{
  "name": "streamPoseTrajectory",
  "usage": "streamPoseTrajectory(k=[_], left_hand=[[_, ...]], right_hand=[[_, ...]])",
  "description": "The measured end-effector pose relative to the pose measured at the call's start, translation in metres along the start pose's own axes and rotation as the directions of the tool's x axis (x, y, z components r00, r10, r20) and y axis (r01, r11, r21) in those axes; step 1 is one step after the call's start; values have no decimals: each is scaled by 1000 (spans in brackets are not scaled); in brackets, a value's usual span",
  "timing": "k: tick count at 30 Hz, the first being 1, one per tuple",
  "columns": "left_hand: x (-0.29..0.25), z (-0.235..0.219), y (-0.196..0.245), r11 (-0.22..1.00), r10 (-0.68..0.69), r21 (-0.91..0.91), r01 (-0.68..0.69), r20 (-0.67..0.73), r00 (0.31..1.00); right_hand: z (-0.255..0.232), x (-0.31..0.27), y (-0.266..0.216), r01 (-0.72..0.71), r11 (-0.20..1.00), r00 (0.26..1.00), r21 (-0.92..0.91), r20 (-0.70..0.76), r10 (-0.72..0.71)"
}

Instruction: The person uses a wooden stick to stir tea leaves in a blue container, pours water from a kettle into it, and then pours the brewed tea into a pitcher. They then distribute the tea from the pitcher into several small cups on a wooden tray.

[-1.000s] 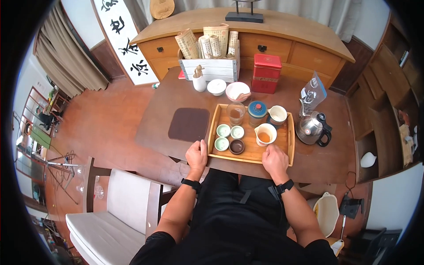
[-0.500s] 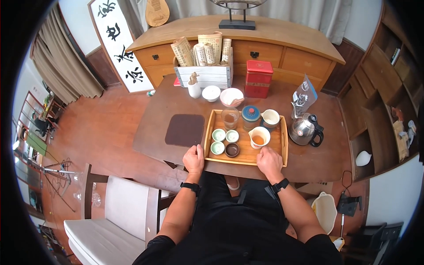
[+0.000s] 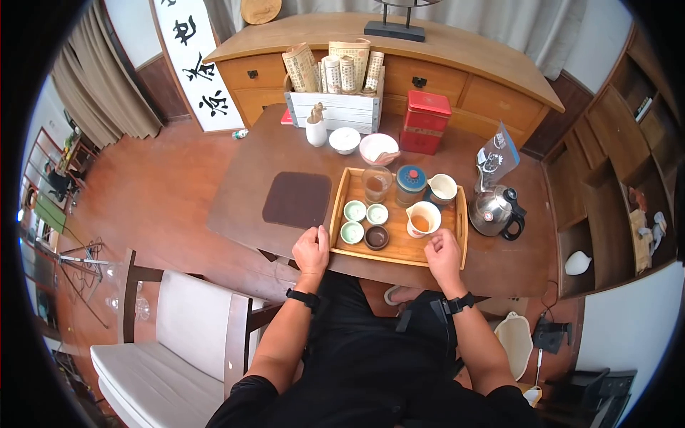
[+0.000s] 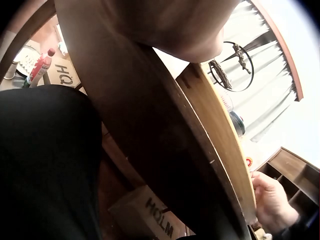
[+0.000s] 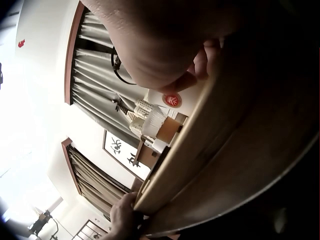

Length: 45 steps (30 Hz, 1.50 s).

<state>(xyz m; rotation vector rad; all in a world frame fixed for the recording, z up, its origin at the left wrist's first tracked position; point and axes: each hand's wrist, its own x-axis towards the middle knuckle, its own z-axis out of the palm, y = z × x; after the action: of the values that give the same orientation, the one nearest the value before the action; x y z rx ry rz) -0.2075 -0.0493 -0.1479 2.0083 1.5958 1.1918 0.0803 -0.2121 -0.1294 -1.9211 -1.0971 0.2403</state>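
My left hand (image 3: 311, 250) rests at the table's front edge beside the near left corner of a wooden tray (image 3: 399, 251), fingers loosely curled, holding nothing. At the tray's near rim, toward its right end, lies my right hand (image 3: 444, 251), also loosely curled and empty. Just beyond it stands a white spouted pitcher (image 3: 424, 220) with amber liquid. Several pale green cups (image 3: 352, 232) and a dark brown cup (image 3: 377, 237) fill the tray's left front. Behind them are a glass (image 3: 376, 187), a blue-lidded jar (image 3: 411, 187) and another light pitcher (image 3: 442, 187).
A steel kettle (image 3: 491, 212) stands right of the tray, a dark mat (image 3: 296, 200) lies left. Farther back are a red tin (image 3: 426, 123), white bowls (image 3: 344, 140), a utensil holder (image 3: 316, 132) and a crate (image 3: 335, 110) of scrolls. A chair (image 3: 200, 314) is left of me.
The head view has tilted and shifted slightly. Both hands keep their places by the tray's near side, and the tray and its cups stay put.
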Motion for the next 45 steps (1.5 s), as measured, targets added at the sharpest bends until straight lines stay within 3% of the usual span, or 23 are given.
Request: streamPoseTrajectory(k=[1, 3, 5, 9, 11, 15, 23, 29, 34, 45], left_hand=[[0, 0, 0, 1000, 7, -11, -7, -8, 1000], [1, 1, 0, 1000, 7, -19, -7, -10, 1000], [-1, 2, -1, 1000, 7, -21, -7, -5, 1000], [0, 0, -1, 1000, 7, -13, -7, 14, 1000], [1, -5, 4, 1000, 1, -13, 0, 13, 1000], [0, -7, 5, 999, -34, -12, 35, 48, 998], [1, -4, 4, 999, -16, -43, 17, 21, 1000], [0, -5, 2, 1000, -7, -26, 8, 35, 999], [0, -7, 4, 999, 1, -47, 1, 27, 1000], [2, -9, 7, 996, 63, -56, -64, -13, 998]], right_hand=[[-3, 4, 2, -20, 984, 1000, 179, -7, 22], [-10, 8, 7, -25, 984, 998, 176, 54, 15], [-15, 14, 0, 126, 989, 991, 83, 41, -129], [-16, 27, -12, 113, 993, 988, 41, 99, -116], [-8, 33, -9, 56, 971, 989, 232, 123, -86], [-2, 37, -14, -58, 926, 985, 373, 173, -8], [-6, 36, -29, -60, 947, 980, 314, 198, -4], [-24, 39, -78, 129, 978, 973, 163, 172, -157], [-18, 41, -97, 251, 961, 915, 114, 297, -274], [-3, 45, -123, 340, 940, 828, 14, 470, -306]])
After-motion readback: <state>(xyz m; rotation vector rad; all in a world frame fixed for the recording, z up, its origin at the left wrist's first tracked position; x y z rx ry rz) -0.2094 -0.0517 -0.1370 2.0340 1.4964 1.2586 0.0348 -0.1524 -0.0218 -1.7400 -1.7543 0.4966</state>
